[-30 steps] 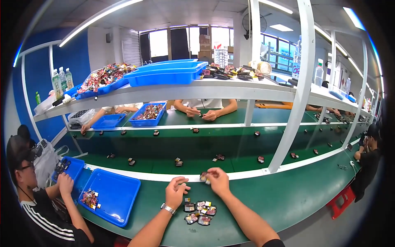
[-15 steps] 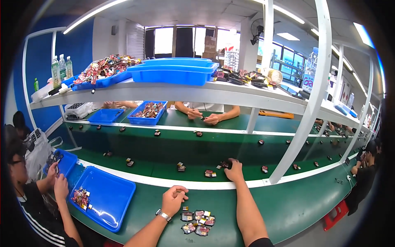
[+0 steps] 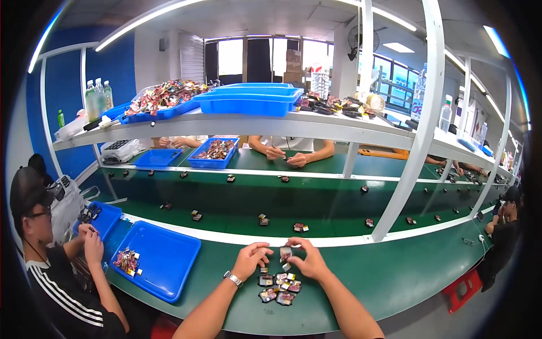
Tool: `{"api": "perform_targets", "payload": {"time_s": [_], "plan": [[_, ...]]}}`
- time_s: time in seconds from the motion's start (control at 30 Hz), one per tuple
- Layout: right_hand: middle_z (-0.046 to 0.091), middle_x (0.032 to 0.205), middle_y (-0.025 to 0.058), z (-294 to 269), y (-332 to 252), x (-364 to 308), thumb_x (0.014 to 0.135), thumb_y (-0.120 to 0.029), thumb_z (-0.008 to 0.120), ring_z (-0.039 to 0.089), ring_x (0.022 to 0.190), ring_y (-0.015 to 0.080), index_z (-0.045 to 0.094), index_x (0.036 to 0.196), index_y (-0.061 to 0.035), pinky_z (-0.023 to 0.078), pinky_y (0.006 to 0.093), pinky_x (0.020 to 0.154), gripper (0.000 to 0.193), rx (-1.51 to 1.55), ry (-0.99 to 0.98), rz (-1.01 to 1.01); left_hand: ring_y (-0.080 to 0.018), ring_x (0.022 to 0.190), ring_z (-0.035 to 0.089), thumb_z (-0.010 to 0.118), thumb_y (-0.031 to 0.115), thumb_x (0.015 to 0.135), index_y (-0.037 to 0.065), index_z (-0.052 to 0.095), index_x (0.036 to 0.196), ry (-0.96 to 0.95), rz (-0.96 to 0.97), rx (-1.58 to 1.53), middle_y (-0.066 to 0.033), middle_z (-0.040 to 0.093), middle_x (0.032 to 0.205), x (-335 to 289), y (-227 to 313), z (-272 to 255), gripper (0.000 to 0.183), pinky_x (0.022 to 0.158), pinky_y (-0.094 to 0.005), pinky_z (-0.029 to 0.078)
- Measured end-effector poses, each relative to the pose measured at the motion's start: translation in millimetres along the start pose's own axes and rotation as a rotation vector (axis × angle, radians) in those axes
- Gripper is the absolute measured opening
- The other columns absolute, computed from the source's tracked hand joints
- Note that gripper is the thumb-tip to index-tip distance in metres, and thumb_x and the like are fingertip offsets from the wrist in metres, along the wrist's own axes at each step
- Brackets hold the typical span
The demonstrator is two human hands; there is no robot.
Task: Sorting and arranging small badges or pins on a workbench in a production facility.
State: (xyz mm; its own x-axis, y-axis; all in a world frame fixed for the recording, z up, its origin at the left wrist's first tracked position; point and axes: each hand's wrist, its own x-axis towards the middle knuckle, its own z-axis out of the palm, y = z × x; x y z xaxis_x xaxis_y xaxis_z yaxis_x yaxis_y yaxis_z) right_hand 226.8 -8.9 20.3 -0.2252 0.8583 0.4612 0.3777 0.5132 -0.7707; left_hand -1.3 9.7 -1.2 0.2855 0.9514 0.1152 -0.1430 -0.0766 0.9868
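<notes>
Between thumb and fingers, my right hand (image 3: 306,260) holds a small electronic module (image 3: 285,253), a dark-edged case with a reddish circuit board and pale parts. My left hand (image 3: 252,260), with a metal watch (image 3: 232,277) on its wrist, is just left of that module. Its fingers are loosely bent and apart, with nothing visible in them. Close below both hands, a cluster of several similar modules (image 3: 285,298) lies on the green bench.
Beyond a white rail (image 3: 220,238), a green conveyor belt (image 3: 237,203) carries spaced modules. A blue tray (image 3: 183,265) with loose boards lies at left, beside a co-worker (image 3: 56,265). A white upright (image 3: 403,186) stands at right. Blue bins (image 3: 243,103) sit on the shelf above.
My right hand has come back from the belt with a module, to above the cluster. My left hand has shifted slightly right within the picture. The view has turned a little.
</notes>
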Motion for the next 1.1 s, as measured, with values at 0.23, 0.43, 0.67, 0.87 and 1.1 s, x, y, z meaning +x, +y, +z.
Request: {"api": "perform_targets", "payload": {"time_s": [0.23,0.43,0.67,0.87,1.1], "plan": [[0.056,0.121,0.0129,9,-27,-8,0.076,-0.005,0.072,0.05,0.117,0.0298,0.052,0.129,-0.0083,0.04,0.0379,0.103,0.056,-0.064,-0.182,-0.181,-0.0112,0.077,0.059,0.049,0.019,0.1,-0.001,0.056,0.127,-0.317,-0.226,-0.216,-0.0061,0.063,0.102,-6,8,-3,0.034,0.068,-0.0245,0.05],[0.056,0.121,0.0121,8,-19,-6,0.074,-0.001,0.069,0.049,0.116,0.0307,0.063,0.118,-0.0106,0.042,0.0389,0.102,0.045,-0.189,-0.202,-0.294,-0.0114,0.09,0.062,0.048,0.009,0.099,-0.002,0.049,0.134,-0.271,-0.211,-0.194,-0.0078,0.063,0.108,-8,5,0,0.037,0.077,-0.0263,0.056],[0.056,0.122,0.009,9,-17,-3,0.073,-0.006,0.074,0.05,0.116,0.031,0.068,0.093,-0.0103,0.044,0.0398,0.099,0.021,-0.275,-0.13,-0.327,-0.0198,0.106,0.062,0.048,-0.001,0.095,-0.001,0.048,0.132,-0.237,-0.196,-0.173,-0.0125,0.061,0.117,-10,9,13,0.037,0.092,-0.0337,0.056],[0.058,0.119,0.0094,16,-15,-3,0.076,-0.008,0.071,0.051,0.115,0.0301,0.068,0.086,-0.008,0.044,0.0396,0.098,0.01,-0.3,-0.126,-0.333,-0.0206,0.105,0.062,0.046,-0.005,0.094,0.0,0.048,0.126,-0.242,-0.201,-0.177,-0.0129,0.062,0.114,-8,5,12,0.033,0.092,-0.034,0.056],[0.057,0.124,0.0081,16,-13,-4,0.078,-0.011,0.068,0.049,0.119,0.029,0.07,0.087,-0.0073,0.042,0.0392,0.1,0.009,-0.191,-0.107,-0.197,-0.0207,0.107,0.062,0.048,-0.005,0.092,0.001,0.047,0.127,-0.303,-0.158,-0.201,-0.0128,0.061,0.117,-12,14,11,0.035,0.094,-0.0357,0.054]]}}
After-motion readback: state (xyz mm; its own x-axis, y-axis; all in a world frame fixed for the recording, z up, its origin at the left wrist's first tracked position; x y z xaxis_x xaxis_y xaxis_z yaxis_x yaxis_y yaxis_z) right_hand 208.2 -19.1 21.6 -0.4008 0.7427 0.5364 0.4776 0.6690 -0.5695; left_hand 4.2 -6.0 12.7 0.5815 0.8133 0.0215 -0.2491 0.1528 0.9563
